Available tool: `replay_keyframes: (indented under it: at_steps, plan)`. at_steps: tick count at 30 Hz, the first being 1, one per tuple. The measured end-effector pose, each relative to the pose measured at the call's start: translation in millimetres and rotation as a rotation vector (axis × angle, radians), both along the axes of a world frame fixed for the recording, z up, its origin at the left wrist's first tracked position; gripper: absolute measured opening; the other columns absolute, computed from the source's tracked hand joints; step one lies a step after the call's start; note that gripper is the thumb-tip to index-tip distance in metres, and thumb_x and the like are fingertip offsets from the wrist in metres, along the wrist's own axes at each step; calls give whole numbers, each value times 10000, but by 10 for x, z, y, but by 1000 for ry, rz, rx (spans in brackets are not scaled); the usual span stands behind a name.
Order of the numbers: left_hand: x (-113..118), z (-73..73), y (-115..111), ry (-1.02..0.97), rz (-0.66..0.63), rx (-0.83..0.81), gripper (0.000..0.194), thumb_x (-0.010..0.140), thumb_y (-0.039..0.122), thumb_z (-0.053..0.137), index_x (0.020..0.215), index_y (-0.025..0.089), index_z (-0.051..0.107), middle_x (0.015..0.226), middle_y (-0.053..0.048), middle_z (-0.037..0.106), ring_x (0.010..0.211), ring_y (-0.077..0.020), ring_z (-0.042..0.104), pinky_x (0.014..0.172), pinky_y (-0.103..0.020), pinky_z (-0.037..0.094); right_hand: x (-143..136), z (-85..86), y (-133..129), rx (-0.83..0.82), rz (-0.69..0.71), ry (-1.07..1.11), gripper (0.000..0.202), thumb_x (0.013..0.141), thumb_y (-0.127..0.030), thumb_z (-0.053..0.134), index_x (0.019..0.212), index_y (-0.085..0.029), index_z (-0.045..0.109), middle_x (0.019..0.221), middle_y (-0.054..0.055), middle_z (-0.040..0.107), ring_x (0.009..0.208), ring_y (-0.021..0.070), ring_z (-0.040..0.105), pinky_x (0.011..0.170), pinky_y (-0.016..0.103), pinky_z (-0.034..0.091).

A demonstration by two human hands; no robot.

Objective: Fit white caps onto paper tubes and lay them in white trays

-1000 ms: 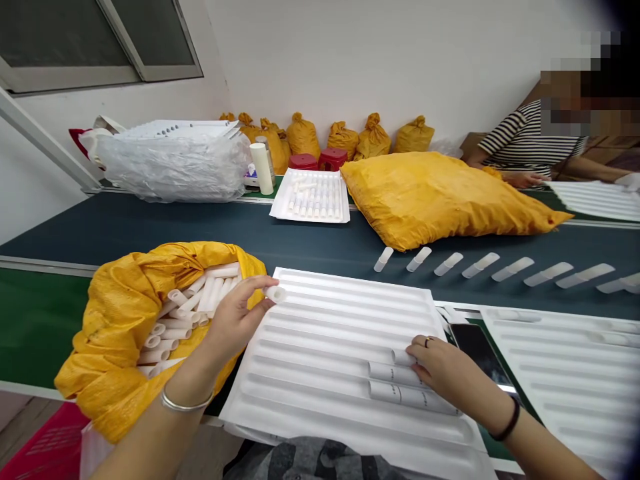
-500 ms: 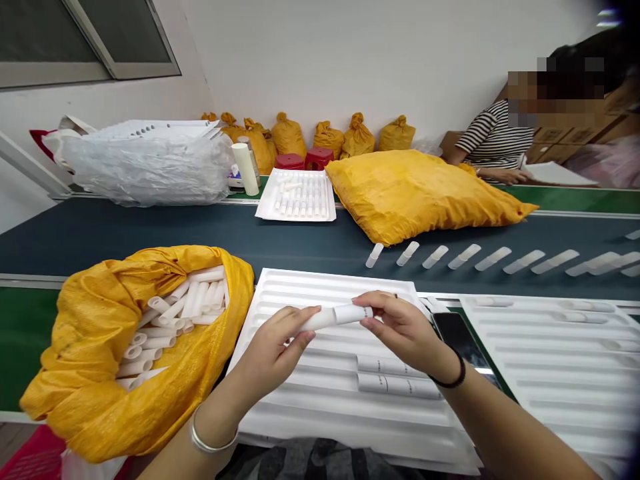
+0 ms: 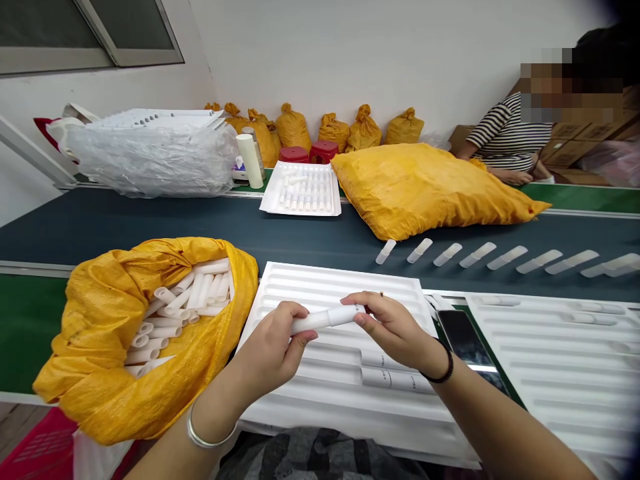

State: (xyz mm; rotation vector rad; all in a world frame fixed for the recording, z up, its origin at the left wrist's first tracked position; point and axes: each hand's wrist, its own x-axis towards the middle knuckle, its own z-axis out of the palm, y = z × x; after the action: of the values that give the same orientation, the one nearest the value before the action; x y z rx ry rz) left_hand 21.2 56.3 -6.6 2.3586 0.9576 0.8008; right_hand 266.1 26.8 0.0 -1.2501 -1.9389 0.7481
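Between both hands, a white tube with a wider sleeve on its right part is held above the ridged white tray. My left hand pinches the tube's left end between thumb and fingers. At the right end, my right hand grips the sleeve, which has small dark print. Printed white tubes lie in the tray's grooves below my right hand. To the left, an open yellow sack holds many loose white tubes.
A dark belt crosses behind, bearing a row of tubes, a full yellow sack and a small filled tray. A phone lies beside another ridged tray. Across the belt sits a person in a striped shirt.
The view has shifted slightly. My left hand has moved a little left and has closed further round the tube. Tubes on the belt appear further right. The person's white sheet is mostly out of sight.
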Motion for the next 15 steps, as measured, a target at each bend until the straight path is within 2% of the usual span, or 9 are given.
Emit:
replay_keyframes:
  at_steps: [4, 9, 12, 14, 15]
  plan:
    - [20, -13, 20, 15, -17, 159, 226, 875, 180, 513, 1073, 194, 405, 945, -76, 608, 835, -185, 605, 735, -310, 513, -67, -26, 13, -170, -36, 122, 268, 938, -364, 457, 1089, -192, 598, 755, 18, 589, 633, 126, 522, 569, 246, 441]
    - [31, -48, -54, -4, -17, 202, 222, 860, 139, 501, 1049, 194, 398, 935, -91, 612, 844, -198, 622, 742, -323, 527, -202, -26, -46, -130, -10, 99, 259, 939, -339, 447, 1075, -187, 606, 820, 42, 627, 715, 146, 567, 652, 270, 474]
    - [0, -86, -88, 25, -58, 148, 221, 860, 141, 492, 1060, 197, 419, 911, -78, 617, 817, -192, 630, 727, -320, 532, -285, -68, -37, -108, 93, -21, 248, 927, -309, 477, 1102, -189, 606, 885, 58, 648, 771, 157, 590, 706, 280, 488]
    - [-60, -101, 1, 114, -90, 84, 305, 850, 189, 532, 1139, 196, 437, 966, -87, 631, 873, -207, 633, 769, -342, 534, -301, -132, 84, -64, 162, -218, 229, 857, -281, 594, 1066, -197, 636, 954, 71, 642, 844, 181, 591, 764, 295, 482]
    - [-113, -102, 100, 181, -70, 64, 370, 837, 229, 560, 1186, 198, 440, 1032, -96, 632, 943, -220, 625, 821, -358, 525, -284, -172, 193, -50, 138, -333, 225, 814, -264, 645, 1029, -200, 654, 965, 70, 639, 872, 192, 588, 791, 299, 473]
